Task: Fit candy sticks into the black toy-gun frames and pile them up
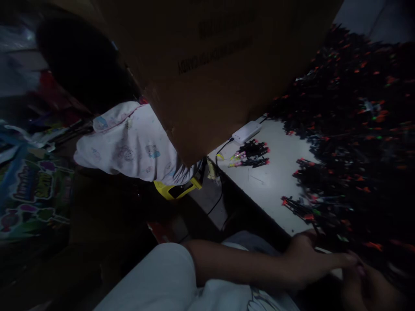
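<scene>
My left hand reaches right along the near edge of a white table, fingers drawn together to a point at the foot of a big heap of black pens with orange-red tips. What the fingertips pinch is too dark to make out. My right hand sits just beyond it at the bottom right, in deep shadow, touching or nearly touching the left fingertips. Its fingers cannot be read. Small bundles of the same pens lie apart on the table.
A large cardboard box stands over the table's far end. A white flat device with a black cable lies beside it. Another person's patterned sleeve and a yellow object are at centre left. Colourful packaging lies far left.
</scene>
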A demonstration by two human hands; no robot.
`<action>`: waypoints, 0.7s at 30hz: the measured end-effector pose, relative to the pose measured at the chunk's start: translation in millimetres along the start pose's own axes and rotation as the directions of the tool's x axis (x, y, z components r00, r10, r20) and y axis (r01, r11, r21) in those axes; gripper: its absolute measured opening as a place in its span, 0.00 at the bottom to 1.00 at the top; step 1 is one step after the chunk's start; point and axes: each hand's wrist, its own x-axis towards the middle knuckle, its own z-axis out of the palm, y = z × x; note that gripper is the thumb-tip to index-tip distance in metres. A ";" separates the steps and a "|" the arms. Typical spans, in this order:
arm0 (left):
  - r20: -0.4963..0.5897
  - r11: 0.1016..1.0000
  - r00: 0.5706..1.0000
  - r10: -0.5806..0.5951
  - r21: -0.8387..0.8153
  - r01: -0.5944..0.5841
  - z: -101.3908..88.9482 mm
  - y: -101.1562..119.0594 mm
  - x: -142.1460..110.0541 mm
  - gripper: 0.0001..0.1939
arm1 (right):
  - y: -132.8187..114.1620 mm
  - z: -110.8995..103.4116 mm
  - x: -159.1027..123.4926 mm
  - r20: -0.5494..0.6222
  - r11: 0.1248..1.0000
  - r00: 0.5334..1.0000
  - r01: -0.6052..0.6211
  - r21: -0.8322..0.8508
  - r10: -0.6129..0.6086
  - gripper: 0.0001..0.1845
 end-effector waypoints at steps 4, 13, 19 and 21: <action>-0.012 0.998 1.000 -0.018 0.056 0.018 0.1 -3.4 0.8 0.35 | 2.2 -6.7 -8.6 0.094 0.987 0.992 0.092 -0.135 -0.079 0.16; 0.052 0.956 0.992 0.114 0.267 -0.124 -5.9 32.7 20.5 0.23 | -23.9 -27.3 1.9 0.132 0.999 0.990 0.049 -0.019 -0.046 0.17; 0.302 0.186 0.837 0.457 0.888 -0.422 -39.6 124.1 81.1 0.18 | -17.1 -60.5 16.9 -0.118 0.990 0.985 -0.118 0.081 0.127 0.10; 0.308 -0.070 0.790 0.531 0.944 -0.321 -54.6 152.3 94.6 0.22 | -3.8 -72.5 17.8 -0.192 0.986 0.968 -0.151 0.073 0.163 0.10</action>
